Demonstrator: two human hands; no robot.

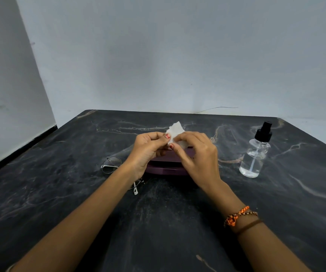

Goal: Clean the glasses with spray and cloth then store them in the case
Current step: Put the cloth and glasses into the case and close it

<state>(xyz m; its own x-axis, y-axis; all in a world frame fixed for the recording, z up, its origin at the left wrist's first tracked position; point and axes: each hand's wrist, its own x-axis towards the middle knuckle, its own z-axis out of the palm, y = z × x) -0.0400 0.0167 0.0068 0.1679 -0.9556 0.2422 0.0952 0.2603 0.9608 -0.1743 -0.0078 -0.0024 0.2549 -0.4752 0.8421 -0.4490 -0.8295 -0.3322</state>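
Observation:
A small white cloth [176, 129] is held up between both hands above the table's middle. My left hand [147, 152] pinches its left side and my right hand [195, 154] pinches its right side. Directly beneath the hands lies a dark purple glasses case [167, 166], partly hidden by them. The thin-framed glasses [111, 164] lie on the table to the left of the case, under my left wrist, with one white temple tip showing near the forearm. A clear spray bottle [255, 154] with a black nozzle stands upright to the right of the case.
The dark marbled table [158, 222] runs to a pale wall at the back and on the left. A thin wire [217, 108] lies along the table's far edge. My right wrist wears orange and brown bands [240, 217].

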